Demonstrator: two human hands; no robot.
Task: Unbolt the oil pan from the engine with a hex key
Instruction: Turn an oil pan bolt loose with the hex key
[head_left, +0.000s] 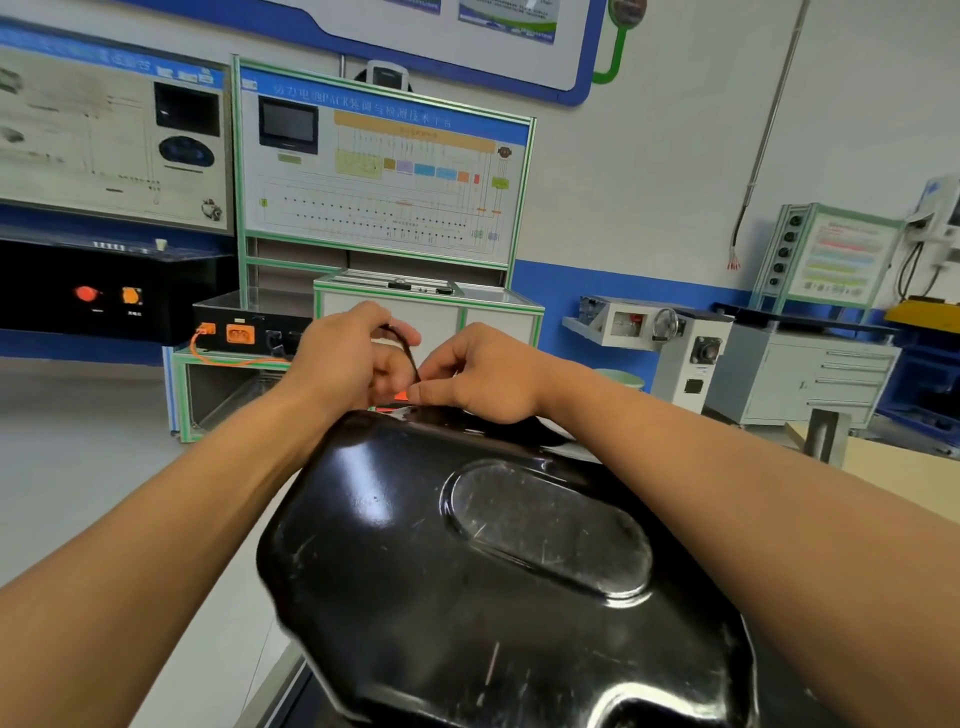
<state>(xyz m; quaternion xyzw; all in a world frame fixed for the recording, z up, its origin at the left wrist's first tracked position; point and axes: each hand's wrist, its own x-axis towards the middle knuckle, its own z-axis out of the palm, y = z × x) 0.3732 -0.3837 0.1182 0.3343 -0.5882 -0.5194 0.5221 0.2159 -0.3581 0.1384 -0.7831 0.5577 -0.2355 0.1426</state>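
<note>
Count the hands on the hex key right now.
2: left hand holds the hex key at its top bend; right hand pinches its lower end at the oil pan far edge.

White wall (649, 156) with blue lower band, green-framed training panel (384, 171) on a stand, grey drawer cabinet (810, 374) right, pale grey floor (93, 467).

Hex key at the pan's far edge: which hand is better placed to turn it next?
Probably the left hand: its fingers wrap the bent upper end of the hex key, the lever arm. The right hand only pinches low on the shaft, near the oil pan rim, so it suits steadying.
</note>
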